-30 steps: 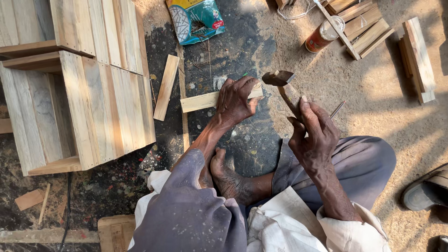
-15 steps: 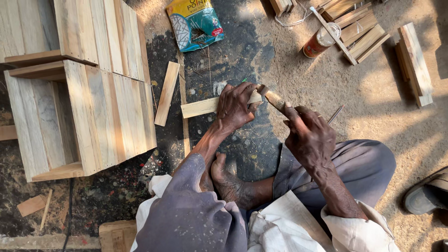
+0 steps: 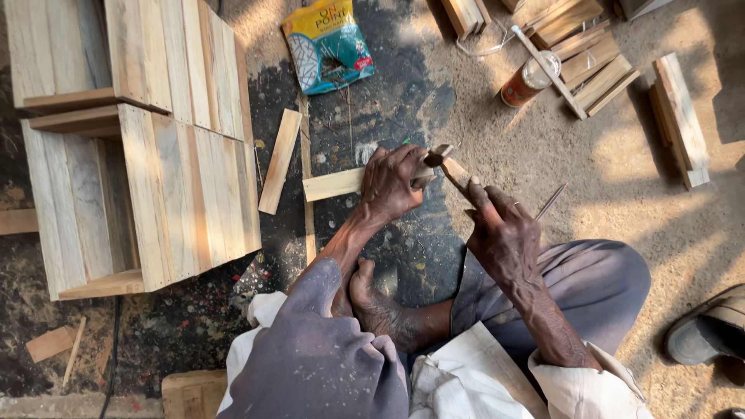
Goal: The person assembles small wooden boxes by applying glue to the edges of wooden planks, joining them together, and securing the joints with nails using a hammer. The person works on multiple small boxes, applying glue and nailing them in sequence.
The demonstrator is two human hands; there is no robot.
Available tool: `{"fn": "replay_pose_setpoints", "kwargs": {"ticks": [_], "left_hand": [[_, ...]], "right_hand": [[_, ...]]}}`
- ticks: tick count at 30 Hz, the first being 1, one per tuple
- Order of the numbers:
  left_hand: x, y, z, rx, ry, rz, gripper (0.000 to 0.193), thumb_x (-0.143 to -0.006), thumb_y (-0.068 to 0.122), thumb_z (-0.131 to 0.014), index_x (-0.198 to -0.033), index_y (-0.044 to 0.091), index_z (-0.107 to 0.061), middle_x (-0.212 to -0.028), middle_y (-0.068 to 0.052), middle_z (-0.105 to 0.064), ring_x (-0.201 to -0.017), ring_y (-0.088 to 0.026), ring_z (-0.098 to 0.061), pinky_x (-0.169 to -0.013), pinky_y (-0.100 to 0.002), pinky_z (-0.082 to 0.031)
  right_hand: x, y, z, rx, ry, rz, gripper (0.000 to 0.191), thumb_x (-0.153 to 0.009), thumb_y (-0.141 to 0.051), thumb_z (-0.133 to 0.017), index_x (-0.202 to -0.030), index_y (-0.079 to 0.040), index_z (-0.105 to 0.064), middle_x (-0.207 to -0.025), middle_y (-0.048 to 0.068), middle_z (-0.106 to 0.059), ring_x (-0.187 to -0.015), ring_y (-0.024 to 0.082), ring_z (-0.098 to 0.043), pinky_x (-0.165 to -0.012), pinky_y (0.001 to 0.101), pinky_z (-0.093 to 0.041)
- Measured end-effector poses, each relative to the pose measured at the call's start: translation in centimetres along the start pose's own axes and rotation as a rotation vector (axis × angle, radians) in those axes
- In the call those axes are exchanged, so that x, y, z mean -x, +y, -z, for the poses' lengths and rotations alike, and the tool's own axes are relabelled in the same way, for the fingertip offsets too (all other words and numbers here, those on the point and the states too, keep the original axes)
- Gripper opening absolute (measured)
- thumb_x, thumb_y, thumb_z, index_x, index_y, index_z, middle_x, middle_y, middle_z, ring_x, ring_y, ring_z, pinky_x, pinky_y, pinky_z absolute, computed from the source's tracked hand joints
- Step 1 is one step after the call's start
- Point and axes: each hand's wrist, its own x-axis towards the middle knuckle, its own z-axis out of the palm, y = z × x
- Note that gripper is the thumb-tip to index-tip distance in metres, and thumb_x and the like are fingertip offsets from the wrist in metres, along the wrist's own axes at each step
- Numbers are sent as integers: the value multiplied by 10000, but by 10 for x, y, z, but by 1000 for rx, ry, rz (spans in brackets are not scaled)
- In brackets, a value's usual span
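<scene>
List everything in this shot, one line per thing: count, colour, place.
wooden crates: two, pale, left.
wood strip: one, pale, under left hand.
loose slat: one, pale, beside crates.
hammer: one, wooden handle, in right hand.
packet: one, yellow-teal, top centre.
can: one, orange, top right.
slat stacks: several, pale, top right.
shoe: one, dark, right edge.
bare foot: one, centre.
left hand: pressing strip.
right hand: gripping hammer.
</scene>
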Motion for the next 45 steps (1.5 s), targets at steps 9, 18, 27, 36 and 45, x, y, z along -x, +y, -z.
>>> {"fn": "replay_pose_setpoints", "kwargs": {"ticks": [9,18,27,36,45], "left_hand": [[0,-2,-4,-10,40,-31,477,-756,136,-819,-1188,15,-659,-1059,-114,-721,-769,-217,-660,-749,-403,-447],[-2,-4,-6,-13,15,-17,505,-715,131,-797,-1189,17,-666,-1034,-121,-730,-736,-209,-661,-727,-381,-455],[1,-7,-9,-26,-5,3,510,-756,146,-820,-1224,29,-654,-1014,-98,-721,-718,-197,-645,-723,-387,-447],[-2,-1,-1,-13,27,5,477,-777,189,-840,-1193,36,-664,-997,-98,-717,-768,-229,-658,-748,-399,-454],[-2,-3,-4,-21,-6,27,453,-795,172,-818,-1190,9,-671,-969,-116,-716,-700,-223,-617,-707,-385,-433]], "right_hand": [[-2,-2,2,40,-111,-12,485,-896,-109,-807,-1356,-189,-676,-1163,101,-758,-792,221,-701,-562,337,-574],[1,2,-6,16,-21,24,484,-929,-129,-778,-1391,-203,-657,-1166,110,-744,-893,239,-718,-633,329,-598],[-5,6,-3,-6,-26,37,422,-892,-110,-781,-1293,-198,-683,-1121,100,-751,-807,223,-699,-596,355,-567],[-6,-5,3,-58,39,46,533,-871,-42,-808,-1361,-189,-658,-1099,85,-745,-790,229,-688,-605,362,-566],[-4,-2,0,-61,-20,36,494,-929,-66,-770,-1396,-172,-648,-1129,115,-748,-834,223,-699,-607,324,-561]]}}
